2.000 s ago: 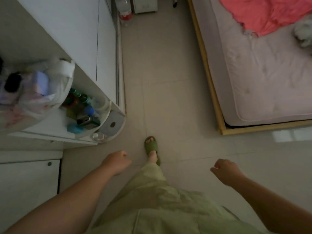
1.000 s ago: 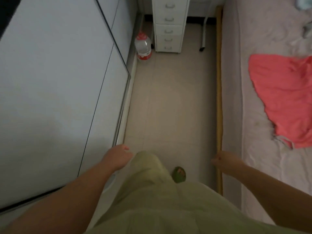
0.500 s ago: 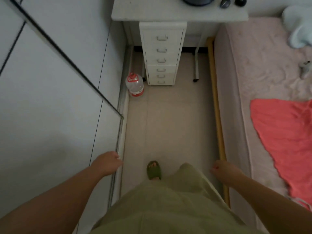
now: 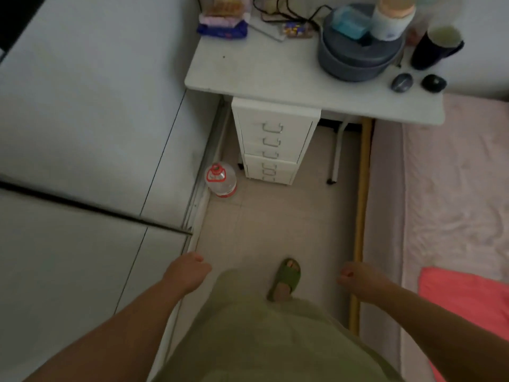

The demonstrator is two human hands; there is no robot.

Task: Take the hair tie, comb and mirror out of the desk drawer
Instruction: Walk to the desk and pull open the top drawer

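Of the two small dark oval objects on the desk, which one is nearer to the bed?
The black oval object, at the right end of the desk, is nearer the bed. The other oval object, left of it, is grey and lighter.

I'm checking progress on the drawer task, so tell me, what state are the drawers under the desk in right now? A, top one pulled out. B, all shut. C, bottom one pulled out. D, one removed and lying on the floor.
B: every front of the drawers sits flush, and both the left hand and right hand are empty, well short of them.
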